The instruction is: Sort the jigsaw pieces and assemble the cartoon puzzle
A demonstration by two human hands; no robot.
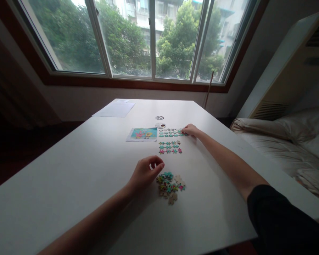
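Head view: a loose heap of jigsaw pieces (166, 185) is seen on the near part of the table, with some turned tan back up, such as the face-down piece (172, 198) at its near edge. Beyond it, a lower block of pieces (168, 147) is set out in 3 rows of 4, spaced apart and not interlocked; farther off, an upper block of pieces (171, 135) is laid in tighter rows.

The left hand (147, 170) is held just beside the heap, fingers curled and thumb brought near the index finger; whether a piece is pinched there cannot be told. The right hand (190, 130) is placed at the right end of the upper block, fingertips lowered together; whether a piece is gripped is also too small to tell.

Neat rows could be disturbed if neighbouring pieces were brushed by the right fingertips or the forearm, and the heap could be scattered by a sweep of the left wrist. Matching could be confused by the similar teal colours.

Left of the upper block, a cartoon picture sheet (144, 134) is laid flat on the white table (69, 170). Farther out, white paper (114, 110) is seen at the far left, below the sliding window (153, 46).
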